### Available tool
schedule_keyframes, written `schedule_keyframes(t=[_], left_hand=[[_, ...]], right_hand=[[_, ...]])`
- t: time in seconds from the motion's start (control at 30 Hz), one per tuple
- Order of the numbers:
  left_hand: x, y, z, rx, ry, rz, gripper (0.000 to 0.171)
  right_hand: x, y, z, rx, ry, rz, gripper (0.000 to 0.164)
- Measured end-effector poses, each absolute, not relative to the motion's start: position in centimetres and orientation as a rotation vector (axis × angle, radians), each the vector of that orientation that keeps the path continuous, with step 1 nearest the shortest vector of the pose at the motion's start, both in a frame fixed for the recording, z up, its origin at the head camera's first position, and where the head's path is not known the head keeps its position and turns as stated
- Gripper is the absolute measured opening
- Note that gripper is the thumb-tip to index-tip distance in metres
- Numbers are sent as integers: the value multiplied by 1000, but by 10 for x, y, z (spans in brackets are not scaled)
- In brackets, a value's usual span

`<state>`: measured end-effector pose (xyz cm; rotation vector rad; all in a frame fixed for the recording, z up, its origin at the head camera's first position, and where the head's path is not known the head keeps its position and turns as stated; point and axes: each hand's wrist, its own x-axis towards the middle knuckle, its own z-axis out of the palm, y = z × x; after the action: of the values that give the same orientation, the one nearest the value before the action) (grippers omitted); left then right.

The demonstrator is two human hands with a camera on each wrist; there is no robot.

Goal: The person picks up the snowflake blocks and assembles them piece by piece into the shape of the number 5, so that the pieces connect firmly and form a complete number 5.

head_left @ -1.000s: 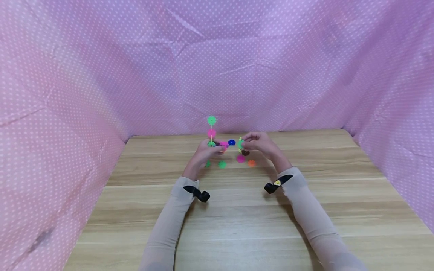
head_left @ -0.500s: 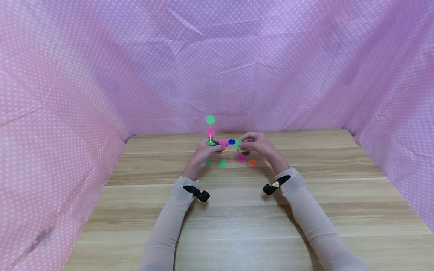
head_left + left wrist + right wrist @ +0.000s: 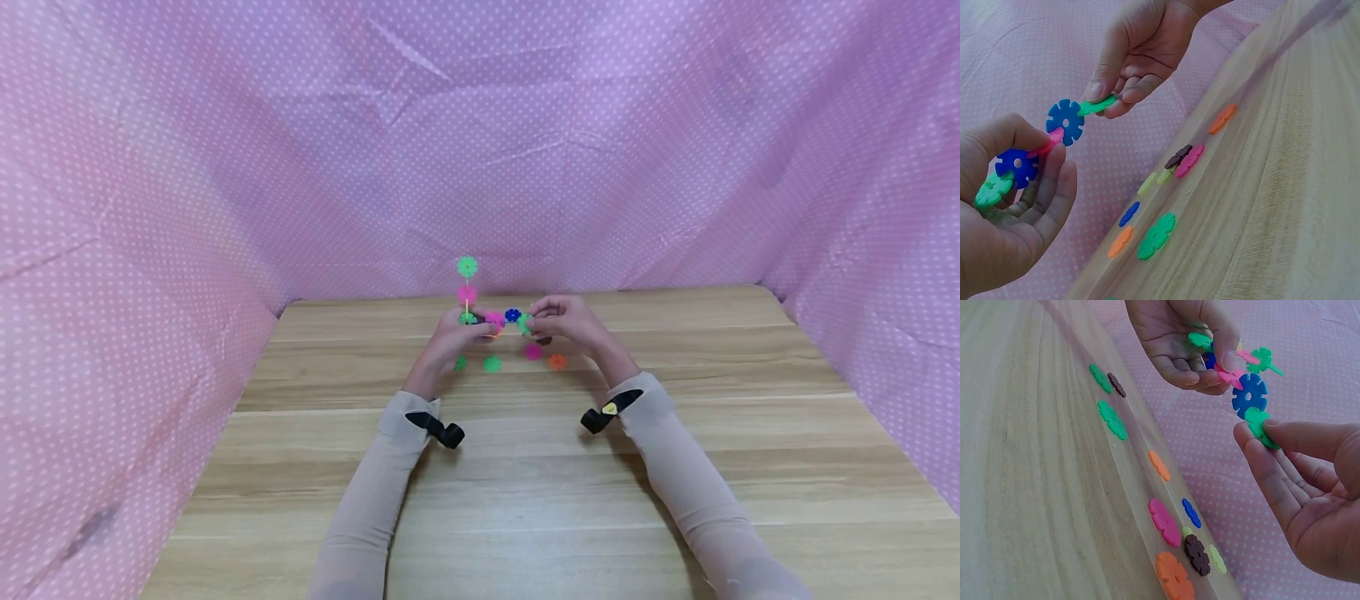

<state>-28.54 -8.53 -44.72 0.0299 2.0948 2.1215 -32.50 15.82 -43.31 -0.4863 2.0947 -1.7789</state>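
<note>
In the head view my left hand [image 3: 453,333] holds a chain of slotted flower-shaped plastic discs over the far part of the table. Its thumb and fingers pinch a pink disc [image 3: 1047,142]. A dark blue disc [image 3: 1017,164] and a green disc [image 3: 992,189] lie in the palm. From the pink one a blue disc [image 3: 1249,395] sticks out toward my right hand [image 3: 573,323]. The right thumb and fingers pinch another green disc [image 3: 1260,428], its edge right at the blue disc's rim. Another arm of the chain stands upright, with a pink disc [image 3: 467,294] and a green disc [image 3: 467,267] on top.
Loose discs lie on the wooden table [image 3: 495,500] below the hands: a pink disc [image 3: 1164,522], an orange disc [image 3: 1174,575], a brown disc [image 3: 1196,554], a green disc [image 3: 1112,420] and several others. A pink dotted cloth [image 3: 480,167] hangs behind the table.
My right hand has moved slightly left, bringing its green disc from a gap away up against the blue disc. The left hand and its chain have barely shifted.
</note>
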Motion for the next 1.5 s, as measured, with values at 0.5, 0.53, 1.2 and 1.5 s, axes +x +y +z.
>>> schedule_keyframes(t=[0.5, 0.53, 1.2, 1.5], left_hand=[[-288, -83, -445, 18, 2050, 2080, 33], [-288, -84, -445, 16, 2053, 2074, 34], [-289, -88, -445, -3, 2000, 2118, 33], [-285, -86, -444, -18, 1986, 2158, 33]], right_hand=[[-327, 158, -435, -498, 2108, -1778, 25], [-327, 157, -435, -496, 2110, -1778, 25], [-322, 148, -435, -462, 2169, -1856, 18], [-318, 148, -434, -471, 2169, -1878, 23]])
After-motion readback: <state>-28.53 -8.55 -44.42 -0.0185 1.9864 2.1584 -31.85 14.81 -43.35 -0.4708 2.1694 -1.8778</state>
